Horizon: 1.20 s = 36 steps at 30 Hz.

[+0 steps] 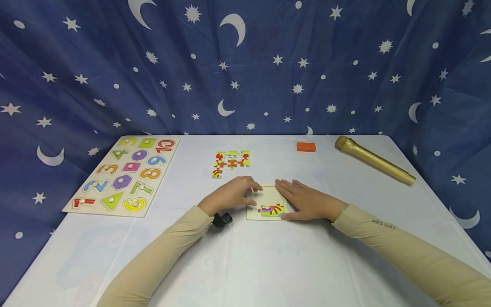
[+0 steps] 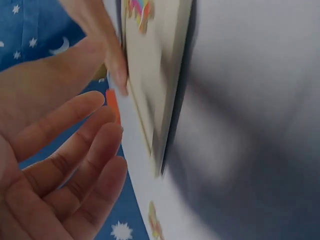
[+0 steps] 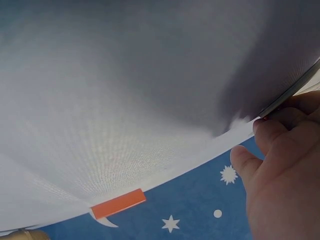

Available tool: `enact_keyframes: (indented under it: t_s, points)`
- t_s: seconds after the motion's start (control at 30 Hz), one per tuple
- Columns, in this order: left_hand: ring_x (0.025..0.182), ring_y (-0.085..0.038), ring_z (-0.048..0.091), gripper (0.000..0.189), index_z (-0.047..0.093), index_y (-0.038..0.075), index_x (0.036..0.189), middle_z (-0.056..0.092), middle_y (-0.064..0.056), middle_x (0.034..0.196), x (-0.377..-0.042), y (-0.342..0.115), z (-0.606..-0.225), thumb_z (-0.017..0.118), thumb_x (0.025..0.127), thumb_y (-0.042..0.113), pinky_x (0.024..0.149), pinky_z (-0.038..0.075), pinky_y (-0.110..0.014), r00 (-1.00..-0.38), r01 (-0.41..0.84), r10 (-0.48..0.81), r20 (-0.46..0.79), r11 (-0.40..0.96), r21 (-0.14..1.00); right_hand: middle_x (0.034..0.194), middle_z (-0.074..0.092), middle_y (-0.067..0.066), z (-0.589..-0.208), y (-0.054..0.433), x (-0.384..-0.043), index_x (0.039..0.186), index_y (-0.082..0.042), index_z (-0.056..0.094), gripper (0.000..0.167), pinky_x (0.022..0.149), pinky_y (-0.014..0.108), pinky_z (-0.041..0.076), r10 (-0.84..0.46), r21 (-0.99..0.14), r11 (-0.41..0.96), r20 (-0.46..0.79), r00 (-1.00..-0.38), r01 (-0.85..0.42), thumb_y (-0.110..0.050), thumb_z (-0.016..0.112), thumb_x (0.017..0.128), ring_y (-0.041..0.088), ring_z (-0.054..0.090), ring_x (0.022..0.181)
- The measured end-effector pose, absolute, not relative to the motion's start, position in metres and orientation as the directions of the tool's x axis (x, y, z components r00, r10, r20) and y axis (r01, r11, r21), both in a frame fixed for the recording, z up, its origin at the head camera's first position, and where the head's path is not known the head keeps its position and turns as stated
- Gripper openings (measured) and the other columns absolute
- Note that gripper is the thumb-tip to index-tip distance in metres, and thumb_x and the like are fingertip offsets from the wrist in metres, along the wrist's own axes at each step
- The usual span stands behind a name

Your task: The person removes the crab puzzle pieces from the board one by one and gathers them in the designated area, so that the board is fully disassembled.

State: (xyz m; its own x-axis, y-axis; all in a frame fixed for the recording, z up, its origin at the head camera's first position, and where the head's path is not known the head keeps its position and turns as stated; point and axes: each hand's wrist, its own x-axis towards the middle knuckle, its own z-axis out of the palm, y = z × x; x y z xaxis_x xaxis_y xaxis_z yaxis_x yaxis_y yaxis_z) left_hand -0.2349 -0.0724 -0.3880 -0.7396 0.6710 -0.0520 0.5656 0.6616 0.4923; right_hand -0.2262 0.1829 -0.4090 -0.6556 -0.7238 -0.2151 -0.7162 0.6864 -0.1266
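A shallow pale wooden puzzle tray [image 1: 268,196] lies in front of me, with a few joined jigsaw pieces [image 1: 273,210] in its lower right corner, patterned yellow, red and blue. My right hand [image 1: 307,200] rests along the tray's right side, thumb at the lower corner by the pieces and fingers stretched over the upper corner. Over the tray's left edge hovers my left hand [image 1: 234,194]; its fingers bend loosely, and the left wrist view shows nothing between them. Beyond that hand sits a cluster of colourful jigsaw pieces [image 1: 232,163] on the table.
At left lies a number-and-shape peg board [image 1: 126,181]. An orange block [image 1: 306,147] sits near the table's back edge, with a gold microphone [image 1: 374,161] to its right. A dark blue star-and-moon curtain [image 1: 245,64] hangs behind the white-covered table [image 1: 276,268].
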Motion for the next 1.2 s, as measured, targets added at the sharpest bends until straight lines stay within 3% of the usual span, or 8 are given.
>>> enact_keyframes:
  t_s: [0.43,0.67,1.2]
  points:
    - [0.079,-0.007,0.058,0.038,0.066,0.003,0.111,0.067,-0.003,0.094,-0.231,-0.063,-0.402,0.077,0.076,0.012,0.072,0.048,-0.014,-0.697,0.487,0.711,-0.092,0.563,0.668,0.158,0.013,0.012,-0.405,0.182,-0.225,0.150,-0.002,0.015,0.094,0.116,0.051,0.017,-0.729,-0.144,0.682,-0.211,-0.650,-0.717,-0.065,0.047,0.087,0.028,0.017,0.145]
    - [0.073,-0.002,0.058,0.036,0.068,0.000,0.107,0.068,-0.005,0.089,-0.231,-0.059,-0.404,0.079,0.074,0.007,0.069,0.049,-0.013,-0.718,0.390,0.684,-0.127,0.546,0.741,0.158,0.013,0.011,-0.408,0.183,-0.226,0.150,-0.002,0.015,0.093,0.117,0.050,0.017,-0.734,-0.142,0.677,-0.205,-0.647,-0.723,-0.064,0.046,0.087,0.027,0.016,0.146]
    - [0.071,-0.003,0.056,0.033,0.069,0.001,0.104,0.067,-0.005,0.086,-0.227,-0.055,-0.406,0.078,0.072,0.000,0.066,0.048,-0.012,-0.774,0.265,0.609,-0.172,0.560,0.785,0.158,0.014,0.012,-0.407,0.182,-0.227,0.150,-0.002,0.015,0.091,0.116,0.050,0.017,-0.737,-0.150,0.674,-0.201,-0.645,-0.724,-0.062,0.046,0.088,0.027,0.018,0.145]
